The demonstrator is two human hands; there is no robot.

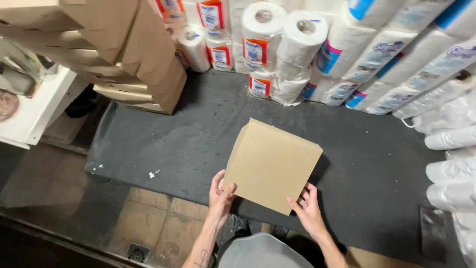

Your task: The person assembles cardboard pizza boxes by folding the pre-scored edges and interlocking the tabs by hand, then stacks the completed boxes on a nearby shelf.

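Nearest the camera, a grey lap (258, 250) shows at the bottom edge, with both forearms reaching forward from it. The left hand (220, 192) grips the lower left edge of a flat brown box (271, 164), thumb on the face and fingers behind. The right hand (307, 208) clasps the lower right edge, fingers spread along the cardboard. The two hands are apart, each clamped on its own side of the box, which is held tilted, one corner down, above the front edge of a dark mat (163, 144). Left of the mat lies a tiled floor (148, 223) with a small drain (138, 253). On the right side, white plastic-wrapped bundles (451, 173) lie at the mat's edge. Farther back on the left stands a stack of folded brown boxes (124, 54), leaning slightly, beside a white shelf (34, 109). Along the far edge, packs of paper rolls (277, 44) in clear wrap are piled against each other, reaching across to the right corner.
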